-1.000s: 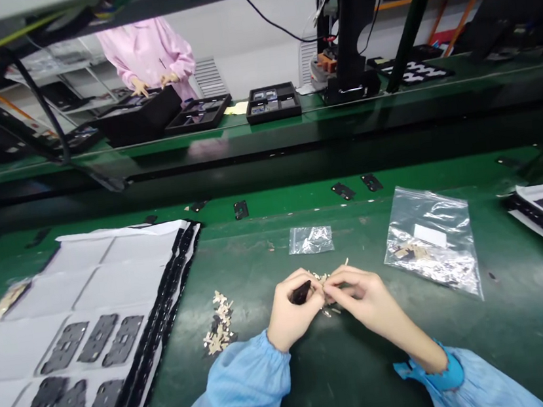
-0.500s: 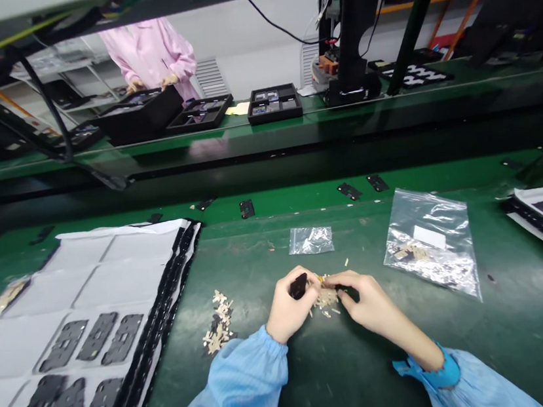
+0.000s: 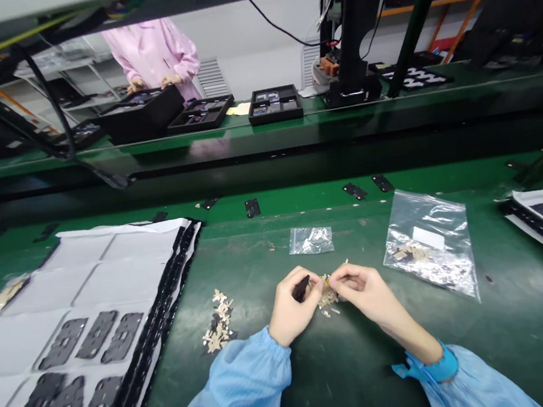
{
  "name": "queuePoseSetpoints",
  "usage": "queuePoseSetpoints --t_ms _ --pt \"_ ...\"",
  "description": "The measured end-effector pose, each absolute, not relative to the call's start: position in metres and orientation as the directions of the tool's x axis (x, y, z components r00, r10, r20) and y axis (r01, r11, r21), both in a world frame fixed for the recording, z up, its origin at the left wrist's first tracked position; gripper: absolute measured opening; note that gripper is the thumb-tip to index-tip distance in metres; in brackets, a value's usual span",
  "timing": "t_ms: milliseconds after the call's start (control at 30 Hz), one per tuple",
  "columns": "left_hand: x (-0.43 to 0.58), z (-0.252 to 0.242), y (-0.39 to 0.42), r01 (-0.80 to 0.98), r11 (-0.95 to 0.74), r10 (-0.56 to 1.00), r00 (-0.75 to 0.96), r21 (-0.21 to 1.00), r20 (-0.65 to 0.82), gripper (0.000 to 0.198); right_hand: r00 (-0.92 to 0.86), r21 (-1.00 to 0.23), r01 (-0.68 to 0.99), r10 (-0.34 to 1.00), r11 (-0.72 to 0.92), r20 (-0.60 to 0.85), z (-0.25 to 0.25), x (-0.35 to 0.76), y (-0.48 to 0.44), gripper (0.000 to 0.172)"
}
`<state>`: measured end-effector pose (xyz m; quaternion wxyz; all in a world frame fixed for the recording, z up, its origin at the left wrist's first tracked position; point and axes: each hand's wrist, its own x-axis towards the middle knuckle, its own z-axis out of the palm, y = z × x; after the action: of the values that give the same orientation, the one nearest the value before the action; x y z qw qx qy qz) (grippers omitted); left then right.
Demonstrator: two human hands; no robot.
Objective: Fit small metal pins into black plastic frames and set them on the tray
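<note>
Holding a dark part (image 3: 301,289), the left hand (image 3: 289,311) has its grip closed around it; at its three o'clock, the right hand (image 3: 369,294) seems to pinch a tiny yellow bit (image 3: 328,281); loose pieces (image 3: 329,300) lie heaped by the fingertips, another pile (image 3: 219,321) at nine o'clock on the desk (image 3: 346,372); six black plates (image 3: 36,405) rest farther out, same direction, whether finished I can't tell; this part looks midway, I'd judge, with plenty of pieces left.
</note>
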<state>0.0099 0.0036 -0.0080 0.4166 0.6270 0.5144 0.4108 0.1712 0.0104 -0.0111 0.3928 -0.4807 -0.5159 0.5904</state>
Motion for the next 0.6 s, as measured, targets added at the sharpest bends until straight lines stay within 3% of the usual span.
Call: queuePoseSetpoints --t_ms 267,600 --pt "0.011 -0.0131 -0.0002 0.33 -0.169 0.984 0.104 0.929 0.142 0.01 -0.246 -0.987 -0.037 0.958 -0.159 -0.145 -0.0131 0.1685 0.0095 0.013" --pt "0.0068 -0.0116 0.004 0.309 -0.048 0.999 0.033 0.95 0.04 0.013 -0.23 -0.937 -0.195 0.942 -0.289 -0.243 -0.009 0.1662 0.0085 0.017"
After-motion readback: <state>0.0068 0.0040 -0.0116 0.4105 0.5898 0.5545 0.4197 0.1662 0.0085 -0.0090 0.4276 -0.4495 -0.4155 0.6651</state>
